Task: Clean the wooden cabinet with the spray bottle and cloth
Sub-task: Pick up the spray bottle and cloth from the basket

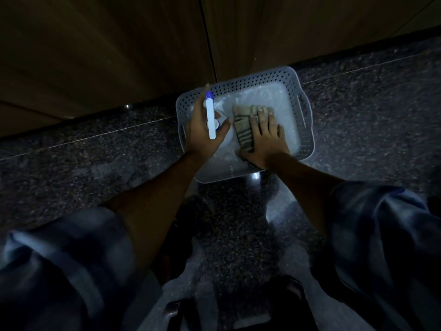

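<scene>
While the left hand (204, 131) grips the spray bottle (210, 117) over the left half of a white basket (250, 77), the right hand (265, 138) lies on the cloth (244, 130) in the middle of that basket. The left fingers and thumb curl round the bottle's neck. Its white spray head, tipped in blue, points away from the person, and part of its pale body shows below the thumb.

On the right, the fingers (263, 110) are stretched nearly straight over the folded, striped cloth, pressing it against the basket's floor. The thumb lies along the cloth's near edge, though in this dim light it is hard to say whether it hooks under the fabric.

Rows of small holes run along the basket's walls, and a handle slot is cut at each end. It sits on a dark speckled stone surface (370, 120), its far rim close against the wooden cabinet (119, 44). 2 cabinet doors meet at a thin dark seam just above the basket. Blue sleeves (59, 259), pushed up the forearms, fill the bottom corners.
</scene>
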`<state>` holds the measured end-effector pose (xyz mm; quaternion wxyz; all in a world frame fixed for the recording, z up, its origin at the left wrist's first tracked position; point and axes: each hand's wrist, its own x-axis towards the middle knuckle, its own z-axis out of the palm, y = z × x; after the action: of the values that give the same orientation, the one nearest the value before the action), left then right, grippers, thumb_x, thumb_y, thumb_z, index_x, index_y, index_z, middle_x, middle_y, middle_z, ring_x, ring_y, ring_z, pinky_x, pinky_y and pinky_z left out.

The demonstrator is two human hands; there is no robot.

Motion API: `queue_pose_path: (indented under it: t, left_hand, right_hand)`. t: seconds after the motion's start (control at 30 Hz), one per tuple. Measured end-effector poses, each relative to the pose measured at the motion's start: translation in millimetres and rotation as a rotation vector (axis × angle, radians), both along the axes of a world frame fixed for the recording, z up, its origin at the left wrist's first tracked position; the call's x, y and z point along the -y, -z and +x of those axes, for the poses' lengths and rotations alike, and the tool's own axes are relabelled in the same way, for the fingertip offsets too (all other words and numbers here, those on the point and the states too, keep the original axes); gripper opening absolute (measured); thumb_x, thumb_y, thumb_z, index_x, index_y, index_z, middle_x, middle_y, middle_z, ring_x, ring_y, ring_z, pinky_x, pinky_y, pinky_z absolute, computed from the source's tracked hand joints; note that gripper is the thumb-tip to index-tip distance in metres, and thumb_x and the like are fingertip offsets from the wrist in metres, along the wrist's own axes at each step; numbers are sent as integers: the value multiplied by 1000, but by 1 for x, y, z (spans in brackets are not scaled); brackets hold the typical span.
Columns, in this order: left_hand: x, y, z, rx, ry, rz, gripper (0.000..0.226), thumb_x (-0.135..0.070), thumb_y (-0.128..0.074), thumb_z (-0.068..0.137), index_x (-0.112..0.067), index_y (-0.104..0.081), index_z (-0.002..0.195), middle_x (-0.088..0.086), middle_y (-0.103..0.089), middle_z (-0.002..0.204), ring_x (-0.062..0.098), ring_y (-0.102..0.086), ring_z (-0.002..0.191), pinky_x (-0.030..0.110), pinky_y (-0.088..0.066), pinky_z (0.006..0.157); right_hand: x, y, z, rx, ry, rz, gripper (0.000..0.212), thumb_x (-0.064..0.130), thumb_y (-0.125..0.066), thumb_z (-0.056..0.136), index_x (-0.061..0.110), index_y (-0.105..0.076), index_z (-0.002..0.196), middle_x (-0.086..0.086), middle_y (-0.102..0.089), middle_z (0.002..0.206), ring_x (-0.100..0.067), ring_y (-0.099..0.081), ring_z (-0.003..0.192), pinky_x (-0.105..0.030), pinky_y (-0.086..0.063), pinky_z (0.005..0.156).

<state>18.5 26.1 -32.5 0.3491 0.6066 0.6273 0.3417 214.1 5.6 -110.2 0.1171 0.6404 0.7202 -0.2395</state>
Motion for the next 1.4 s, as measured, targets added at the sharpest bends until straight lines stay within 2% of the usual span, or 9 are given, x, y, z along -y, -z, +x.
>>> queue_pose_path:
  t: [0.17, 0.3, 0.43, 0.53, 0.63, 0.83, 1.03, 1.27, 1.4]
  left_hand:
    - [-1, -2, 7, -16, -54, -10, 47, -1, -80, 87, 11, -58, 127, 19, -74, 97, 16, -66, 90, 18, -54, 87]
    - [-2, 4, 13, 2, -114, 17, 40, 8, -70, 88, 13, -57, 126, 7, -64, 92, 0, -57, 83, 10, -51, 78]
    - [-3, -3, 20, 61, -126, -37, 31, -1, -64, 93, 10, -58, 121, 26, -72, 95, 30, -70, 89, 24, -56, 89]
    - [-8, -19, 23, 121, -174, -85, 33, 4, -65, 94, 12, -58, 125, 30, -71, 94, 37, -70, 90, 33, -56, 93]
    - [-11, -51, 32, 171, -153, -70, 44, 6, -68, 91, -3, -55, 133, 19, -67, 88, 35, -68, 87, 38, -57, 92]
    - [-11, -149, 44, 217, -97, 71, 55, -9, -68, 87, -35, -54, 134, 11, -68, 84, 30, -71, 81, 43, -60, 87]
    - [-2, -280, 66, 247, -36, 234, 51, -3, -60, 84, -33, -59, 125, 7, -66, 76, 30, -70, 74, 51, -58, 83]
    - [8, -431, 99, 204, -12, 443, 45, 7, -58, 73, -9, -66, 115, 16, -59, 108, 10, -62, 87, 47, -59, 81]
    - [15, -492, 136, 262, 36, 451, 43, 7, -57, 74, -9, -65, 113, 17, -61, 98, 41, -64, 76, 61, -58, 74]
  right_hand:
    - [1, 8, -3, 29, 2, -15, 112, 82, -33, 84, 16, 19, 159, -19, 24, 165, -42, 19, 153, -61, 1, 122]
    - [2, 6, -6, 10, 8, 16, 82, 44, -34, 102, 14, 13, 161, -17, 19, 167, -42, 14, 154, -61, -5, 123]
    - [-7, -8, -1, -121, 38, 1, 73, 14, -40, 102, 8, -1, 162, -17, 10, 169, -41, 10, 155, -57, -7, 125]
    - [-16, -45, 12, -608, 373, -53, 55, 12, -38, 106, 8, -26, 160, -20, -29, 162, -36, -27, 150, -45, -24, 124]
    - [-20, -103, 19, -1163, 1048, -142, 36, 16, -43, 104, 7, -63, 133, -18, -69, 126, -34, -65, 119, -44, -56, 98]
    - [-17, -229, 45, -2073, 1354, -290, 52, 17, -39, 92, -4, -55, 138, -26, -59, 138, -42, -58, 126, -55, -43, 111]
    - [-3, -359, 64, -2048, 1288, -112, 39, 1, -51, 93, -8, -60, 130, -22, -72, 114, -34, -74, 94, -42, -62, 80]
    - [27, -510, 101, -2243, 1173, 77, 53, 9, -44, 68, 2, -77, 109, -21, -68, 118, -38, -67, 101, -45, -53, 95]
    - [53, -571, 133, -2277, 1154, 240, 62, 10, -39, 77, 1, -63, 134, -21, -63, 129, -38, -58, 115, -44, -43, 102]
